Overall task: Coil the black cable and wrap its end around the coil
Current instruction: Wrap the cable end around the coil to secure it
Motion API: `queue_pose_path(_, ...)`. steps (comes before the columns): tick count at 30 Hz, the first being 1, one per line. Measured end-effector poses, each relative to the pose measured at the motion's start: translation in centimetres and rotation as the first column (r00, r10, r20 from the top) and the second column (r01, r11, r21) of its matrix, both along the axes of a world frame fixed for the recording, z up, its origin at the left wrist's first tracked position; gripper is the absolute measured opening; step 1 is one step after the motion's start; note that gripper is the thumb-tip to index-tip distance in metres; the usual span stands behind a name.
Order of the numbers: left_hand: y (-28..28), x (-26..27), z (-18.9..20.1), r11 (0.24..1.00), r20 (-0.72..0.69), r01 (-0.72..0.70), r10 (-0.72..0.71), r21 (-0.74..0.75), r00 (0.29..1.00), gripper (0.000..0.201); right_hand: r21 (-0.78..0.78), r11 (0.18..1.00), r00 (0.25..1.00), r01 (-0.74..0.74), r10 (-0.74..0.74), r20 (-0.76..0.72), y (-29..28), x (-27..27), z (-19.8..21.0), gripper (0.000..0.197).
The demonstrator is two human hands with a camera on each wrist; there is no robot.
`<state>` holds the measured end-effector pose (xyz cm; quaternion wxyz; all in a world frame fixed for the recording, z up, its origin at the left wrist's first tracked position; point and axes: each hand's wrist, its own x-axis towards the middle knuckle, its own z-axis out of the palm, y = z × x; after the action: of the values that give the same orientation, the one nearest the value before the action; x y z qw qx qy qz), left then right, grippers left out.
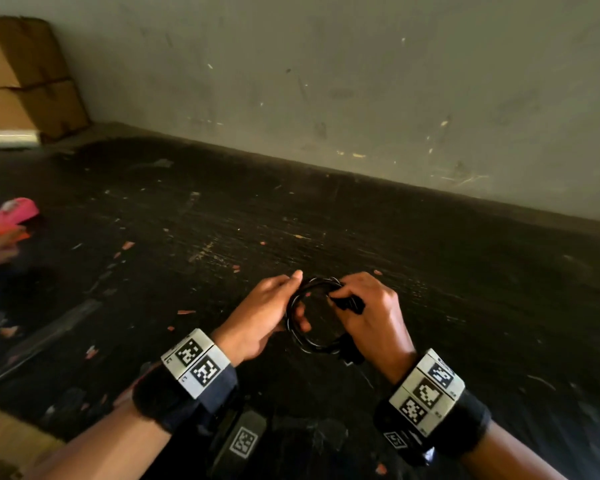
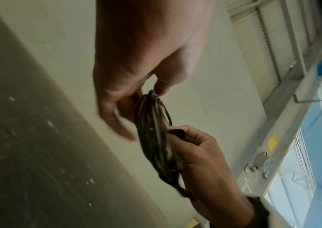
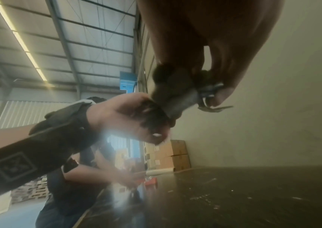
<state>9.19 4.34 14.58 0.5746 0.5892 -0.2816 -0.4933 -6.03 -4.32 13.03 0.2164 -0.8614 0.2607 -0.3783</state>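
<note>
Black cable (image 1: 310,318), already gathered into a small round coil of several turns, is held just above the dark, scuffed bench (image 1: 465,289) between both hands, near the front edge. Left hand (image 1: 262,317) grips the coil's left side, its fingers (image 1: 303,322) curled through the opening and the thumb laid along the top of the loop. Right hand (image 1: 371,313) pinches the cable's free end, a thicker black plug (image 1: 352,304), against the coil's upper right side; the lower part of the coil passes under this hand. The step in hand appears to be the wrapping of the end around the bundle. To do it well, the left grip should probably keep the turns stacked flat while the right passes the plug through the opening and pulls each wrap snug, so that no turn springs out. The strands show pale glints and look thin and pliable; in the left wrist view the coil (image 2: 154,132) is seen edge-on as a narrow, tight bundle.
</note>
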Motion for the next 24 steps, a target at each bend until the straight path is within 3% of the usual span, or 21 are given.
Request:
queue_pose_path(4,-0.4,0.0,-0.3,0.985,-0.021,-0.162,0.161,-0.051,0.987,0.026,-0.071,0.997,0.992,-0.04,0.031,-0.125,0.7,0.1,0.4,0.014)
queue_pose_path(9,-0.3,-0.3,0.4,0.995,-0.004,-0.101,0.101,0.006,0.995,0.016,-0.329,0.933,0.935,-0.147,0.023,-0.353,1.0,0.8,1.6,0.016)
queue_pose_path(14,-0.4,-0.1,0.2,0.993,0.02,-0.095,0.094,0.07,0.995,0.02,-0.284,0.936,0.928,-0.208,0.098,-0.358,0.7,1.1,1.2,0.02)
queue_pose_path(18,-0.2,0.4,0.1,0.995,-0.068,0.003,0.004,0.098,0.998,0.03,-0.291,0.936,0.941,-0.196,0.097,-0.325,0.7,1.0,0.8,0.022)
queue_pose_path(24,-0.6,0.8,-0.3,1.0,-0.002,-0.005,0.005,-0.007,1.0,0.024,-0.328,0.919,0.925,-0.218,0.087,-0.37,0.7,0.6,1.4,0.029)
